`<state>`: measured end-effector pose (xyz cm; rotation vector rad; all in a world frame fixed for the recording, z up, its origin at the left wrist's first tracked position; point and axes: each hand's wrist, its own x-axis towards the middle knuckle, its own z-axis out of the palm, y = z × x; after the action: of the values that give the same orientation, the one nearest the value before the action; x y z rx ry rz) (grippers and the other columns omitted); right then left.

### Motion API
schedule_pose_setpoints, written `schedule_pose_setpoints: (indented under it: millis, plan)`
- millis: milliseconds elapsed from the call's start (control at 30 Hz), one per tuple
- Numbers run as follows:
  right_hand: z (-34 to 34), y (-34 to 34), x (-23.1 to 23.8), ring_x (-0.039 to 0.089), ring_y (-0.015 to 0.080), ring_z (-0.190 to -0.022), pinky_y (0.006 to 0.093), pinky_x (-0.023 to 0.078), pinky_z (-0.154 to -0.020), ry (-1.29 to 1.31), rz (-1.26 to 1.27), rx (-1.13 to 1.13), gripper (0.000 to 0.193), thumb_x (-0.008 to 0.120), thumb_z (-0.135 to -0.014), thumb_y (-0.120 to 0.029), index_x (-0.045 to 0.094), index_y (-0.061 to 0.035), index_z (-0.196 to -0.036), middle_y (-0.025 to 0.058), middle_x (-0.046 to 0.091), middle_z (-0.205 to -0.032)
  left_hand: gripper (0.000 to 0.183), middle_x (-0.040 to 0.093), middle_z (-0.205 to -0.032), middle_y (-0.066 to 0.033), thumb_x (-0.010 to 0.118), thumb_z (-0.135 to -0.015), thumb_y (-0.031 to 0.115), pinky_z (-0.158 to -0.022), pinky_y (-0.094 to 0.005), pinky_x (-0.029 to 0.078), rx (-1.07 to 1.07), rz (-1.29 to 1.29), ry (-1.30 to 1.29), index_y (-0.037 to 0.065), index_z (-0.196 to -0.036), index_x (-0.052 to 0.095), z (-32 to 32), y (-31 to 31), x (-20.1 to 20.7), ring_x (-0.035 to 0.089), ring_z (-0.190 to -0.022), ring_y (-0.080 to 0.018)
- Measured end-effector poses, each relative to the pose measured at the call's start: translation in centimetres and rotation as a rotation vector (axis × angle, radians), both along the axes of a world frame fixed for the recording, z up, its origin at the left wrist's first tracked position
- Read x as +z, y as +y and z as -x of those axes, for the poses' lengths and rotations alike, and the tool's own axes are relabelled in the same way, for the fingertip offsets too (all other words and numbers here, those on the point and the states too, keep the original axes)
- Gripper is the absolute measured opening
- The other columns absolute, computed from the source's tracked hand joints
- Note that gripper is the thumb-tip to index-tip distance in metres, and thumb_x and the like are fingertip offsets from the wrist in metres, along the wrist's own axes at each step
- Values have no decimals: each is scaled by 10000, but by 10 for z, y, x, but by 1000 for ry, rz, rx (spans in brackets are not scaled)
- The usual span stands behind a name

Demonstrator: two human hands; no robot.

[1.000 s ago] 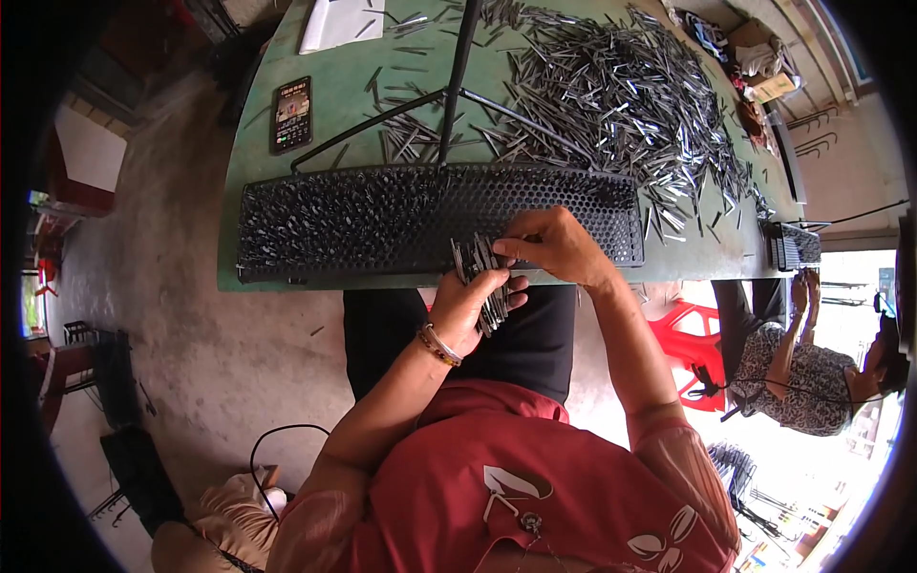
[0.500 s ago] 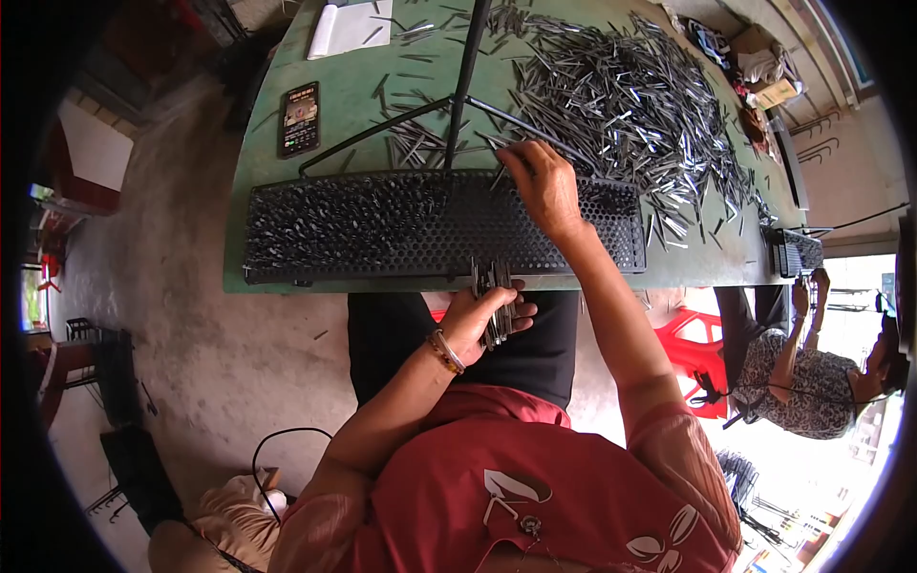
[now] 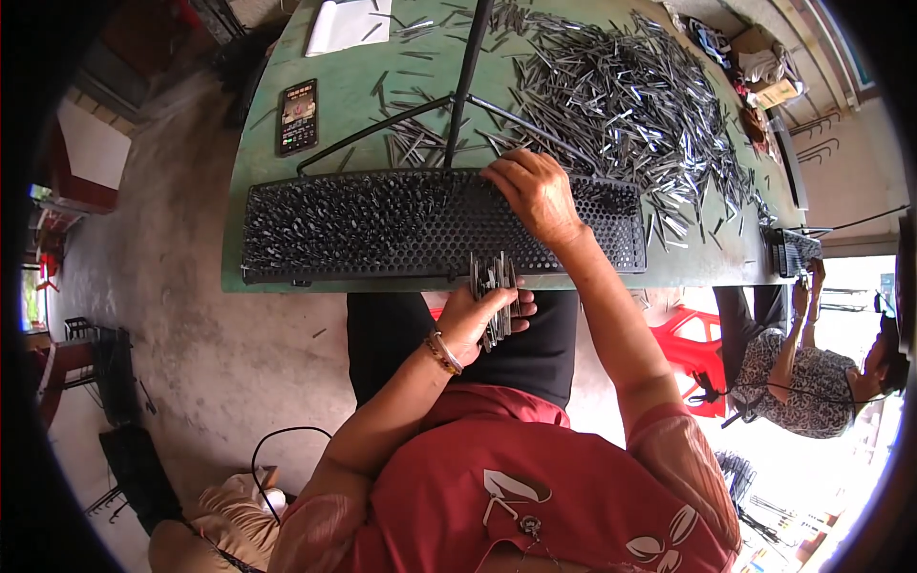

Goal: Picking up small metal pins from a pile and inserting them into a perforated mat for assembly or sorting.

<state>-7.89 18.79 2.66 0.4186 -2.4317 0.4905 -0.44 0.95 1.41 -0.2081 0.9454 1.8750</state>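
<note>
A long black perforated metal panel [image 3: 611, 224] lies along the near edge of the green table [image 3: 258, 143]. Thin dark metal strips [image 3: 325, 224] stick up densely from the holes in its left part; its right part shows bare holes. My left hand [image 3: 468, 320], just in front of the panel, is closed round a bundle of thin metal strips [image 3: 492, 277]. Above the bare holes, my right hand [image 3: 540, 196] bends down with thumb and fingers pinched at the panel's far edge. Whatever the fingertips hold is hidden.
A large heap of loose strips [image 3: 640, 105] covers the table's far right. Black rods [image 3: 465, 72] rise behind the panel. A phone [image 3: 298, 116] and white paper [image 3: 349, 27] lie at left. Another person [image 3: 802, 372] works at right, near a red stool [image 3: 693, 349].
My right hand has moved slightly nearer and down onto the panel; a thin strip visible at its fingertips before cannot be made out now. My left hand stays with its bundle.
</note>
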Motion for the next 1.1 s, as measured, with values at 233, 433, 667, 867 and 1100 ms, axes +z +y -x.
schedule_pose_setpoints:
  millis: [233, 433, 667, 867, 1100]
  plan:
    - [-3, 0, 2, 582, 226, -682, 332, 453, -616, 15, -82, 36, 127, 690, -753, -131, 644, -61, -848, 52, 607, -817, 187, 644, -912, -94, 555, -865, 92, -678, -325, 561, 25, -2, 23, 22, -1038, 580, 4, 0, 6, 652, -830, -195]
    - [-5, -2, -4, 575, 222, -681, 333, 448, -621, 25, -24, -2, 120, 670, -767, -160, 649, -54, -820, 51, 589, -801, 197, 645, -919, -94, 559, -863, 99, -671, -320, 557, 22, 2, 28, 26, -1044, 580, 5, -1, 8, 652, -833, -196]
    - [-35, -5, 24, 606, 159, -660, 269, 467, -570, -590, 492, 54, 258, 697, -806, -236, 678, 19, -844, 92, 644, -766, 210, 644, -920, -105, 564, -861, 102, -674, -324, 560, 93, -43, 41, 13, -1051, 562, 10, -3, 7, 651, -844, -209]
    - [-46, -2, 31, 560, 94, -542, 252, 441, -499, -918, 729, 145, 289, 710, -792, -251, 693, 36, -831, 75, 635, -622, 239, 635, -936, -128, 544, -862, 92, -690, -322, 563, 152, -52, 36, 1, -1083, 546, 11, 0, 6, 653, -850, -231]
    - [-29, -1, 37, 514, 63, -585, 229, 431, -541, -768, 912, -55, 268, 727, -790, -227, 685, 20, -885, 36, 622, -671, 217, 646, -936, -121, 567, -858, 108, -686, -336, 561, 160, -67, 0, 6, -1050, 560, 10, -3, -2, 657, -850, -224]
